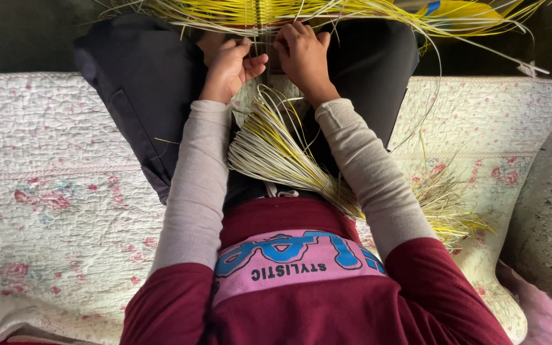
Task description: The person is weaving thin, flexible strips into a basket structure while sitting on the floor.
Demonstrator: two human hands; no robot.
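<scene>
Head view: both hands meet at the near edge of a yellow woven strip panel [269, 13] lying across the knees. The left hand [228, 64] is curled, thumb and fingers pinched on strips just left of the panel's middle; the right hand [303, 54] is curled over strips just right of it, level with the left, neither nearer. One loose bundle [276, 153] of pale and yellow strips runs from below the panel, between the forearms, slanting to the person's right hip onto the quilt [52, 191]. Two hands, one panel, one bundle.
</scene>
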